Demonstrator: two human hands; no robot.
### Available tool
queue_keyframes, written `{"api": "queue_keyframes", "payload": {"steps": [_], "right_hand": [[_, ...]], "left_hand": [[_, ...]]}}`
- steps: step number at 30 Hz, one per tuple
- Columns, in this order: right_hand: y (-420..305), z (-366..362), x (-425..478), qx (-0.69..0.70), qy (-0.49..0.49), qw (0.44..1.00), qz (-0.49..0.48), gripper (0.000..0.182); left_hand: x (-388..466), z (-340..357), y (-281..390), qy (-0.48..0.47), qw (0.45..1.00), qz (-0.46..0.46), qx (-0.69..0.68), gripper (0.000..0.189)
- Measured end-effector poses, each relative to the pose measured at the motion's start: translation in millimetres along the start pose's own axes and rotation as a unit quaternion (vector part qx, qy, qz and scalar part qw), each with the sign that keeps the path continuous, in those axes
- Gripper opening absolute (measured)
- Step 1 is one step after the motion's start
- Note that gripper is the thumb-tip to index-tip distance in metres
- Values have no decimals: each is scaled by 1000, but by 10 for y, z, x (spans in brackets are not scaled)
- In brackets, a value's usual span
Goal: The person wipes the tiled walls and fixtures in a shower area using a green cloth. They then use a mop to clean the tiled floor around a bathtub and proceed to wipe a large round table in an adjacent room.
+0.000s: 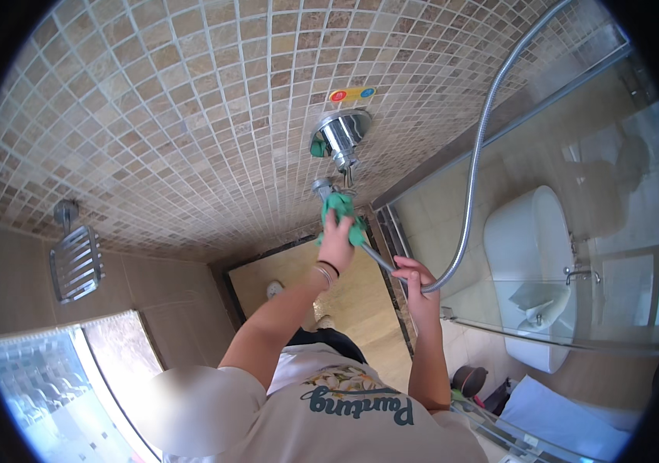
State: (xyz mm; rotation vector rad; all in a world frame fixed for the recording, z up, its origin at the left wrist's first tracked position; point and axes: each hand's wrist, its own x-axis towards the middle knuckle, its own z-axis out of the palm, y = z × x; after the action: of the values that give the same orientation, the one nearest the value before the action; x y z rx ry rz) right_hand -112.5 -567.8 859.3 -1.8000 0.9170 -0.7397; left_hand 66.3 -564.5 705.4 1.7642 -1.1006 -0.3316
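Note:
My left hand (336,246) is closed around a crumpled green cloth (339,204). The cloth is wrapped over the lower end of a flexible metal shower hose (473,173); what lies under it is hidden. Farther along that hose, where it bends upward, my right hand (424,292) grips it between thumb and fingers. Just beyond the cloth a small chrome wall fitting (322,184) shows. Above it sits a round chrome shower valve (341,134) on the mosaic-tiled wall (219,116). A green patch shows on the valve's left side; I cannot tell whether it is a reflection.
A wire soap basket (76,263) juts from the wall at left. On the right, a glass shower panel (596,202) separates me from a white bathtub (529,231). A window (46,399) is at lower left. Dark edging (237,295) borders the shower floor (364,312).

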Motion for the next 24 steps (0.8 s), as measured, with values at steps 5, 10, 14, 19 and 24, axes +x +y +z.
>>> {"api": "queue_keyframes", "payload": {"steps": [5, 10, 14, 19, 24], "right_hand": [[27, -21, 128, 33, 8, 999, 11, 42], [317, -97, 226, -4, 49, 997, 55, 40], [622, -157, 201, 39, 92, 987, 126, 42], [761, -310, 85, 15, 141, 974, 178, 35], [834, -394, -15, -39, 113, 967, 227, 33]], "left_hand": [[616, 80, -13, 6, 986, -108, -126, 46], [798, 617, -167, -45, 995, -34, -77, 38], [919, 1147, -403, -162, 986, 35, -6, 42], [531, 1533, -497, -338, 933, 80, 95, 33], [-743, 1541, -810, -401, 915, 36, 12, 23]]}}
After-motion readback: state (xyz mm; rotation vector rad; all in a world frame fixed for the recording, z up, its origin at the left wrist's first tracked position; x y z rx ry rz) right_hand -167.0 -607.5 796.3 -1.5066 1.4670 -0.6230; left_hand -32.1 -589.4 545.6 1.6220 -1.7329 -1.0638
